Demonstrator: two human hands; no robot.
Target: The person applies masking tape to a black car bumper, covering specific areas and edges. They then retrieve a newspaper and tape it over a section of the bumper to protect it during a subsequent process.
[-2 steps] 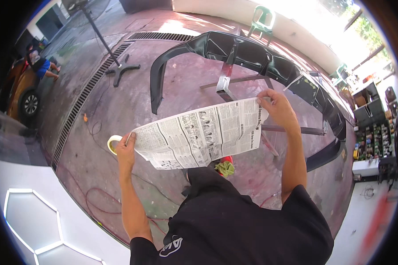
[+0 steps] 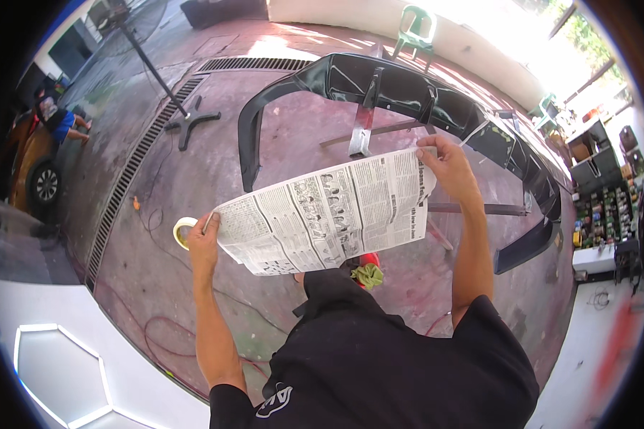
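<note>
A sheet of printed newspaper is stretched between my two hands in front of my body. My left hand pinches its left corner, with a roll of pale yellow masking tape at the outer side of the same hand; how the fingers hold the roll is partly hidden. At the upper right corner, my right hand grips the paper between thumb and fingers. Beyond the sheet stands a glossy black car bumper, curved around the far and right sides on metal supports.
A green rag lies on something red near my legs. A fan stand and floor drain are at far left, beside a person near an orange car. Hoses cross the floor. Green chair behind; shelves right.
My right hand has risen slightly with its corner of the newspaper, and the sheet's right side has lifted a little. My left hand stays almost still. The whole view has shifted slightly.
</note>
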